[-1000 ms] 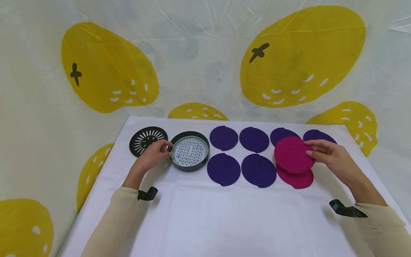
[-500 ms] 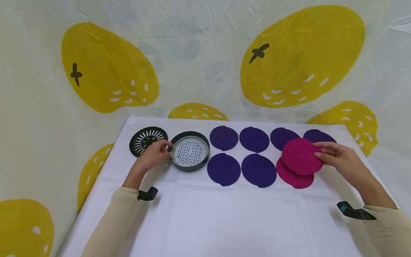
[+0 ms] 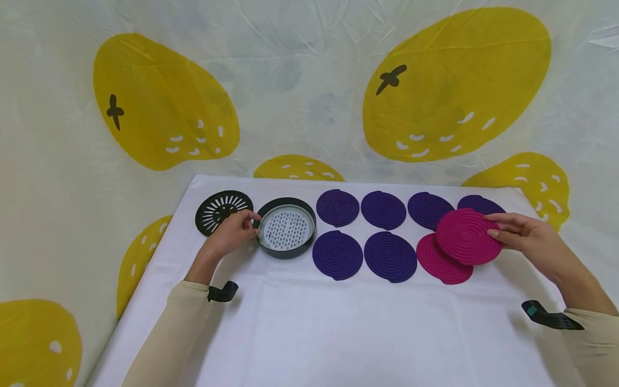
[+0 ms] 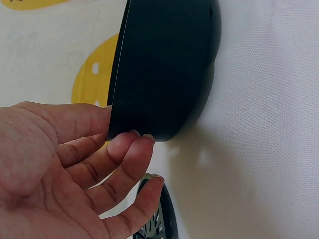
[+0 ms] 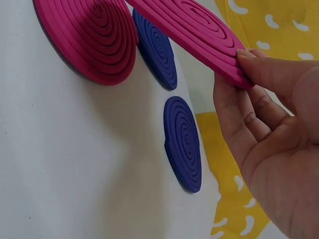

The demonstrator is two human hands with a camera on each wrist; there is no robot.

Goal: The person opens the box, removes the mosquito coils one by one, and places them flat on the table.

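My left hand (image 3: 233, 232) pinches the left rim of a round black container (image 3: 286, 254). A pale grater plate (image 3: 286, 228) full of small holes sits inside it. In the left wrist view the thumb is at the rim and fingertips touch the dark outer wall (image 4: 159, 64). My right hand (image 3: 529, 240) holds a pink spiral coaster (image 3: 468, 236) between thumb and fingers, raised off the table. Below it a second pink coaster (image 3: 434, 262) lies flat, partly covered in the head view. The right wrist view shows the held coaster (image 5: 199, 35) tilted, gripped at its edge.
Several purple spiral coasters (image 3: 337, 255) lie in two rows right of the container. One far-right purple coaster (image 3: 479, 203) is partly hidden by the held one. A black slotted disc (image 3: 217, 207) lies behind my left hand. White cloth covers the table (image 3: 338, 328); a patterned curtain (image 3: 300, 97) hangs behind.
My right hand has moved right with the pink coaster, uncovering more of the pink one beneath and a purple one behind. The left hand has stayed at the container's rim.
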